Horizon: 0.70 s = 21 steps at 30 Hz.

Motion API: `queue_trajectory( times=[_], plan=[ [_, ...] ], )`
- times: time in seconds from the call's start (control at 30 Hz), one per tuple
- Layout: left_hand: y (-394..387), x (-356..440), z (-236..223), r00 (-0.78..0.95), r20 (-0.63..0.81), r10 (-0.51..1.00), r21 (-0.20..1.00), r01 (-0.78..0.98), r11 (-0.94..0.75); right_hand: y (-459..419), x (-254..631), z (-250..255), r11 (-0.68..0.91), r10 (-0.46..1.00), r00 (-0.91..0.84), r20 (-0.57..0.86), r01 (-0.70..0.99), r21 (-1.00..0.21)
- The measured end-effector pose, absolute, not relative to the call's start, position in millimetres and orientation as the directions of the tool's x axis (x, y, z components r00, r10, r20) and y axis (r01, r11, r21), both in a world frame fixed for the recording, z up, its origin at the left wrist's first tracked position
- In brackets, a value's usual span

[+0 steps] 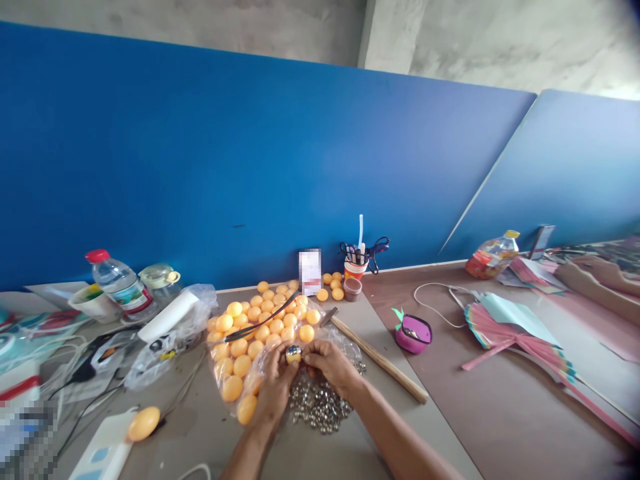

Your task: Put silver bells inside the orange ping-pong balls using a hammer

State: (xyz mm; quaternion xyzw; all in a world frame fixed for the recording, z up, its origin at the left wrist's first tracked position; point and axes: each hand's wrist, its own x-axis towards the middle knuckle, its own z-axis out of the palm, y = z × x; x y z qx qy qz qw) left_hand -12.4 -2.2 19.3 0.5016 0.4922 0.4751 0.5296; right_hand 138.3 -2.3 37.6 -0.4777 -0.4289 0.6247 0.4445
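Note:
Held in the fingers of my left hand (274, 381) is a small ball (293, 354), its top covered in shiny silver pieces and its lower part yellow-orange. My right hand (330, 363) is closed in a pinch at the ball's right side; whatever its fingertips hold is too small to make out. Just below the hands lies a heap of small silver studs or beads (324, 408) on the grey tabletop. Left of and behind my hands, orange table tennis balls (242, 365) fill a clear plastic bag (220, 387), with a dark strap (263, 321) across them.
A hammer (383, 360) lies to the right, near a purple pouch (414, 335). Behind stand a phone (310, 272) and a cup of tools (355, 267). Bottles (123, 287), cables and an orange ball (144, 424) are left. Another person's arms (600, 283) rest far right, beyond a pink fan (520, 340).

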Motion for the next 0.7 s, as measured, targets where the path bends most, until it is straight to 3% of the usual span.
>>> queue_trajectory(
  times=[0.7],
  plan=[
    [-7.3,-10.3,23.6,0.051,0.013,0.999,0.998,0.064,-0.016,-2.0,136.7,32.9,-0.278,0.958,-0.101,-0.268,-0.108,-0.954]
  ],
)
